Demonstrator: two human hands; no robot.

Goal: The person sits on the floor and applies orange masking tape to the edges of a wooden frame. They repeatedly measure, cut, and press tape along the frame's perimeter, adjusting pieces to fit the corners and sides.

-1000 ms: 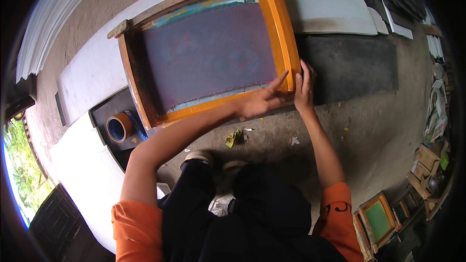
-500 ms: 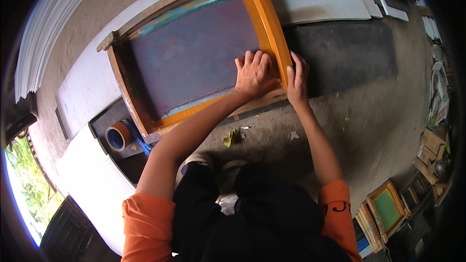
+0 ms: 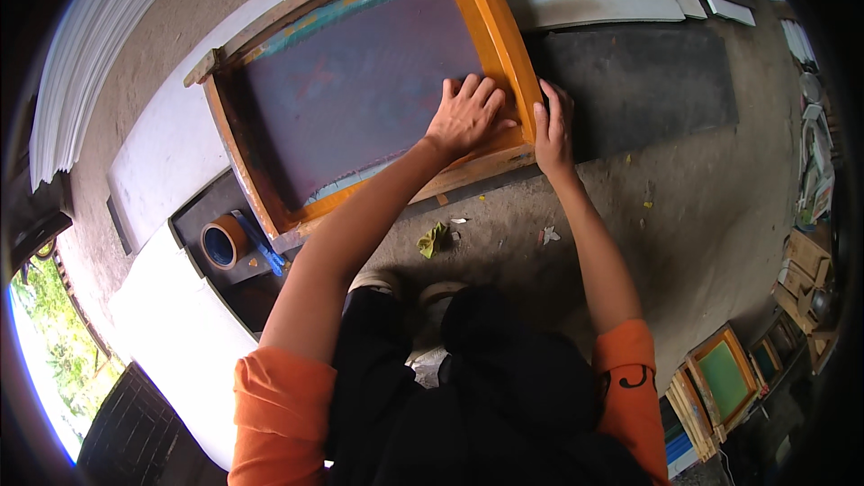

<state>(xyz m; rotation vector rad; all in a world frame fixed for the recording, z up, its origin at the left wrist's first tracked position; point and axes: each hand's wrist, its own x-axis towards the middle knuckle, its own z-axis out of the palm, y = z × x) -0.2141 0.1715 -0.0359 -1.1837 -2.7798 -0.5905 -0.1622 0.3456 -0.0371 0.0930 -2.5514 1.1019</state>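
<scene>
A wooden screen printing frame (image 3: 506, 40) with a dark purplish mesh (image 3: 351, 94) lies tilted before me. Inside its near right corner, my left hand (image 3: 468, 115) rests with bent, closed fingers; its thumb points toward the right bar. The fingertips are turned away, so anything under them is hidden. My right hand (image 3: 554, 130) grips the outer side of the right bar by that same corner, fingers partly behind the wood. Teal and yellowish stains mark the far edge of the mesh.
Under the frame run a white board (image 3: 162, 153) and a dark panel (image 3: 648, 81). At left stands a roll of wide tape (image 3: 223, 243) beside a blue strip (image 3: 261, 238). A crumpled yellow-green scrap (image 3: 433, 239) lies on the floor. More frames (image 3: 723, 378) lean at lower right.
My left hand has shifted slightly up along the inner corner. The whole view has moved a little; my right hand keeps its hold on the outer side.
</scene>
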